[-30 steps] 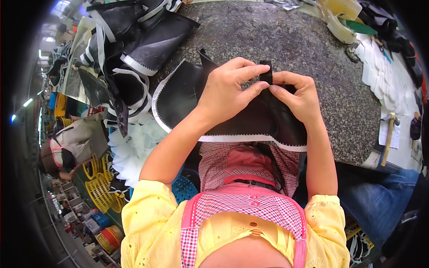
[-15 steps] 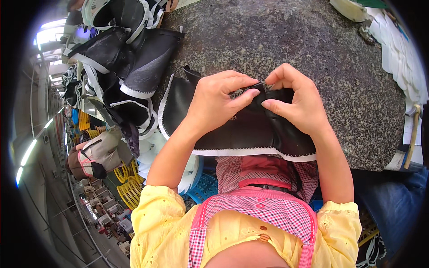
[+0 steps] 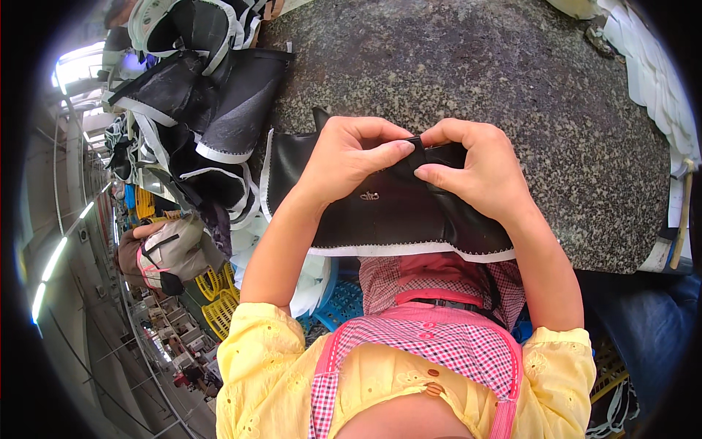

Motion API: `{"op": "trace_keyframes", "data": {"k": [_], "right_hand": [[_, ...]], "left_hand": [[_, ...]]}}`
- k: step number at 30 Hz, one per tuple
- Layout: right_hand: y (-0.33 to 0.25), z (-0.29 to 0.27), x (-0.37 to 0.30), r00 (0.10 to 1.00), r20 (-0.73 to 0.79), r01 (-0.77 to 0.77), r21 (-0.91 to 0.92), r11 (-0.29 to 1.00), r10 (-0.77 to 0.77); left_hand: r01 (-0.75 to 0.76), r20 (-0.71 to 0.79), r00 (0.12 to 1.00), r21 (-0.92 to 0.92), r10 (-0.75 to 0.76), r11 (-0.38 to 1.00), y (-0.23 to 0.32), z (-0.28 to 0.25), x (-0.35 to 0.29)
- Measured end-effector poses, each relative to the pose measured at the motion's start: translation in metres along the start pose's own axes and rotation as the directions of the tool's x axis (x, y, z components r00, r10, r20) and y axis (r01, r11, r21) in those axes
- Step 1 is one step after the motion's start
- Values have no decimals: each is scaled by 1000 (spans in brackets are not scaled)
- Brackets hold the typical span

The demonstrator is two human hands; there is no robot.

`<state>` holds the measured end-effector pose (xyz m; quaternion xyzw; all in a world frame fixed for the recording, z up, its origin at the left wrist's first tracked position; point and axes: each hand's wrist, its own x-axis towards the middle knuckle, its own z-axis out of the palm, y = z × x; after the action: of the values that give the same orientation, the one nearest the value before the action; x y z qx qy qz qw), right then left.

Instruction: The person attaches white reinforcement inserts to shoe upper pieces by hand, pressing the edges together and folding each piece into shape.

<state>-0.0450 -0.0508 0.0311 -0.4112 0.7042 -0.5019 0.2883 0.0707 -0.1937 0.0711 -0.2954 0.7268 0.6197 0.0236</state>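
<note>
A black leather-like shoe upper (image 3: 387,219) with a white zigzag-stitched lower edge lies across the near side of the speckled stone worktop (image 3: 468,73). Its top edge is pinched by my left hand (image 3: 340,161), thumb and forefinger closed on a folded black bit. Right beside it, my right hand (image 3: 482,172) grips the same top edge, its thumb on the near face and its forefinger behind. The fingertips of both hands almost meet. A small pale mark shows on the upper's face, below my left thumb. My palms hide part of the top edge.
Several black uppers with white edges (image 3: 238,110) are heaped at the far left. White layered pieces (image 3: 654,95) hang along the right edge, near a wooden stick (image 3: 681,216). Yellow baskets (image 3: 219,314) and another person (image 3: 172,252) are at left; a blue basket (image 3: 340,304) stands below the worktop.
My right hand has shifted slightly left and closed up toward the left thumb. The fold between the hands is tighter, and the pale mark on the upper is now more exposed.
</note>
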Motion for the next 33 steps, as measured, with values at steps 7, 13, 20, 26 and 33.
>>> {"op": "trace_keyframes", "data": {"k": [7, 13, 20, 26, 33], "right_hand": [[-3, -3, 2, 990, 112, -76, -49, 996, 81], [4, -1, 3, 995, 94, -31, 27, 999, 28], [1, -5, 4, 983, 165, -107, 150, 983, 82], [-1, -8, 3, 953, 280, -241, 456, 857, 119], [3, 1, 1, 937, 325, -308, 589, 747, 130]], "left_hand": [[76, 29, 997, -61, -75, 995, 1, -5, 2], [80, 42, 996, -142, -75, 987, -2, -4, 4], [63, 38, 998, -142, -58, 988, 4, -1, 1], [-354, 27, 778, 844, 628, 402, 15, 15, -47], [-251, -109, 960, 83, 259, 965, -27, 11, -36]]}}
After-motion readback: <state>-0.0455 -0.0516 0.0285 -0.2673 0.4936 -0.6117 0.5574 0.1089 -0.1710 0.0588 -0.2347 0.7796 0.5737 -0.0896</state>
